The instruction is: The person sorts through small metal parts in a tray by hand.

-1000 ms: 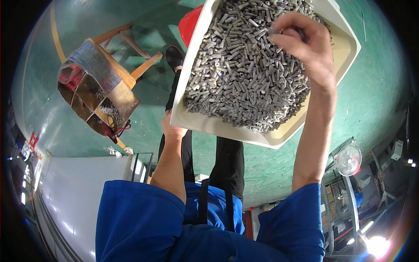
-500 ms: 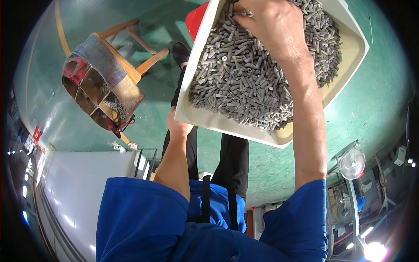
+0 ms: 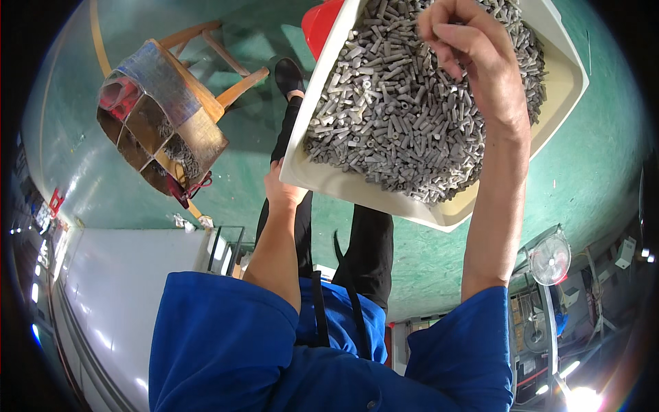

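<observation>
A cream-white plastic tub (image 3: 384,195) holds a large heap of small grey cylindrical pieces (image 3: 405,110), some showing a hole in the end. My left hand (image 3: 283,187) grips the tub at its near left corner, the fingers partly hidden by the wall. Above the right part of the heap hangs my right hand (image 3: 480,58), wrist bent and fingers curled toward the thumb. Whatever lies within those curled fingers is hidden from this view.
Left of the tub stands a wooden stool (image 3: 206,103) with a worn divided box (image 3: 161,127) on it; some compartments hold grey pieces, another something red. A red object (image 3: 320,27) shows behind the tub. A fan (image 3: 550,259) stands at the right on the green floor.
My right hand has lifted off the heap and come back to the right, its fingers now in sight and curled. My left hand keeps its grip on the tub, which sits slightly farther right in view.
</observation>
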Tool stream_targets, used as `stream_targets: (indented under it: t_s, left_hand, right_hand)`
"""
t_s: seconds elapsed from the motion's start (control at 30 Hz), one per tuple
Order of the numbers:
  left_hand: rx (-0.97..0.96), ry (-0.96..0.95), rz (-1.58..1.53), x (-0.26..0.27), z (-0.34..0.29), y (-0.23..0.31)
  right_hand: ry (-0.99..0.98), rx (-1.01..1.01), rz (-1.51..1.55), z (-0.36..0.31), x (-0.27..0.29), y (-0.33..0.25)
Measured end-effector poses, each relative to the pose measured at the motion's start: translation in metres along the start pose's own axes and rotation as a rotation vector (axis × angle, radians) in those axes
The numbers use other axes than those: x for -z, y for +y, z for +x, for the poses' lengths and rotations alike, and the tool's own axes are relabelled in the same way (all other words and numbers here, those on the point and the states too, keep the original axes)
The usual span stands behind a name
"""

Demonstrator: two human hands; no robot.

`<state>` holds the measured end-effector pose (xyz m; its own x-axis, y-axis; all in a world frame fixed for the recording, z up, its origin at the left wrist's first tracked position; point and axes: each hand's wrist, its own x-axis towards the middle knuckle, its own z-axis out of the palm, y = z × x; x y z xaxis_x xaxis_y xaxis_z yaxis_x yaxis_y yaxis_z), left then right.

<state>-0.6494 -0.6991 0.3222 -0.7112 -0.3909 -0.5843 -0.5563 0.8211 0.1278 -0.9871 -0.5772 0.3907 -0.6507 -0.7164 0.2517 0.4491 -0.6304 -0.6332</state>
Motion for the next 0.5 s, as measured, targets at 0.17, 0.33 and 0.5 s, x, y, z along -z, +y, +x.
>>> stream_targets:
  t_s: [0.17, 0.33, 0.5]
  left_hand:
    - [-0.017, 0.073, -0.032, -0.020, -0.007, -0.018]
    - [-0.008, 0.060, -0.115, -0.012, -0.006, -0.010]
    - [0.013, 0.044, -0.126, -0.013, -0.009, -0.014]
  right_hand:
    - [0.221, -0.603, -1.027, 0.000, -0.048, 0.009]
    - [0.119, -0.529, -1.351, -0.002, -0.052, 0.011]
    - [0.267, -0.658, -1.100, -0.009, -0.047, -0.002]
